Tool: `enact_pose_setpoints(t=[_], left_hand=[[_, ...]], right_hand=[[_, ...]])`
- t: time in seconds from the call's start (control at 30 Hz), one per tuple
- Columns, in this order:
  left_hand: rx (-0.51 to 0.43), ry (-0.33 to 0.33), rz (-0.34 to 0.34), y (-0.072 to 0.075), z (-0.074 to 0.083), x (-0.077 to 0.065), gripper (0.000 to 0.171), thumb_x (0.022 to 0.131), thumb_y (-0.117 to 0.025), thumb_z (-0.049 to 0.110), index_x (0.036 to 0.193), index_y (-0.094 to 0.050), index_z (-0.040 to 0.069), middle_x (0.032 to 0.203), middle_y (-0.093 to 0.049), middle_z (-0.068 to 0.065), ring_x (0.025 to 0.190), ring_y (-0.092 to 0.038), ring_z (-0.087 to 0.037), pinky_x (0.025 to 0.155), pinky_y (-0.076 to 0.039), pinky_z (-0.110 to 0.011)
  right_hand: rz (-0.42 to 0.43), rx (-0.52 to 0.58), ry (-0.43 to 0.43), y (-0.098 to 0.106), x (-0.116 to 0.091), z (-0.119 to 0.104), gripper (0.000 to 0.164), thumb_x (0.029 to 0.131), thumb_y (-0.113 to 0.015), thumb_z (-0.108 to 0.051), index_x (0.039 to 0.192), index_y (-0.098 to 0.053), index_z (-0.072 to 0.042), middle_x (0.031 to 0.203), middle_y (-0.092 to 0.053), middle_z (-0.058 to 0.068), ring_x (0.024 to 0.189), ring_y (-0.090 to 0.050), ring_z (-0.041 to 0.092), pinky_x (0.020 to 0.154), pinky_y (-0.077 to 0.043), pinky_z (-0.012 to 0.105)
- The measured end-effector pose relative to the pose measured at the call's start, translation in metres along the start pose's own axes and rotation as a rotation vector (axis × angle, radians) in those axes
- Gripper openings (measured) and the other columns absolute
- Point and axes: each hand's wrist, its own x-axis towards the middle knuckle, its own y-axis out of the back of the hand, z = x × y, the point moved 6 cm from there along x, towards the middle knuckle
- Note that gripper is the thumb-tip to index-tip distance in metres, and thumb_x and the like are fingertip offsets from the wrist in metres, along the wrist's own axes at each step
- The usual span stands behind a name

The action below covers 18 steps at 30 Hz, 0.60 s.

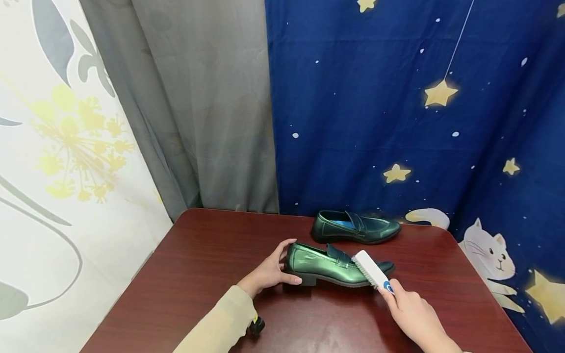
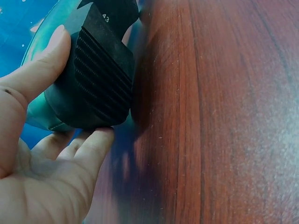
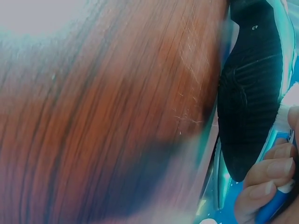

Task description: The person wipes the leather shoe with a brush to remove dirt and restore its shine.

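Note:
A shiny green loafer (image 1: 315, 262) stands near the middle of the table, its toe pointing right. My left hand (image 1: 268, 272) grips it round the back, thumb at the heel. In the left wrist view the ridged black heel (image 2: 100, 77) shows, tilted up off the wood. My right hand (image 1: 414, 310) holds a white-backed brush (image 1: 372, 269) by its handle. Its bristles lie against the front side of the loafer and overlap the toe part. The right wrist view shows the black sole (image 3: 250, 98) beside the brush bristles (image 3: 286, 109) and my curled fingers.
A second dark green loafer (image 1: 353, 229) with a blue insole stands behind, near the table's back edge. The reddish-brown table (image 1: 212, 255) meets a grey curtain (image 1: 220, 108) and a blue starry curtain (image 1: 353, 108). A white patterned cloth (image 1: 66, 235) hangs at the left.

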Motion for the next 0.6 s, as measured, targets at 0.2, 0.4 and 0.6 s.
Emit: enact_pose_setpoints(t=[0.2, 0.4, 0.6], left_hand=[[0.007, -0.008, -0.008, 0.000, 0.002, 0.000, 0.102, 0.062, -0.085, 0.020, 0.141, -0.021, 0.039, 0.132, -0.043, 0.005, 0.105, -0.053, -0.022, 0.083, -0.045, -0.036], [-0.006, -0.008, -0.010, 0.000, 0.001, 0.000, 0.102, 0.062, -0.085, 0.018, 0.140, -0.022, 0.040, 0.133, -0.043, 0.004, 0.105, -0.053, -0.023, 0.082, -0.045, -0.036], [-0.002, -0.005, -0.008, -0.001, 0.002, 0.000, 0.102, 0.062, -0.085, 0.018, 0.138, -0.022, 0.043, 0.133, -0.042, 0.005, 0.106, -0.053, -0.022, 0.082, -0.045, -0.036]], right_hand=[[-0.006, -0.009, -0.002, 0.004, -0.001, 0.007, 0.037, 0.093, -0.044, -0.047, 0.103, -0.045, -0.012, 0.059, -0.042, 0.002, 0.051, -0.043, 0.019, 0.045, -0.033, 0.036], [-0.022, 0.002, -0.025, 0.008, -0.001, 0.019, 0.049, 0.092, -0.038, -0.055, 0.107, -0.045, -0.009, 0.059, -0.040, 0.003, 0.051, -0.043, 0.020, 0.045, -0.033, 0.037], [-0.030, -0.003, -0.033, 0.012, 0.001, 0.028, 0.051, 0.092, -0.037, -0.055, 0.108, -0.044, -0.007, 0.061, -0.043, 0.004, 0.053, -0.045, 0.021, 0.045, -0.034, 0.039]])
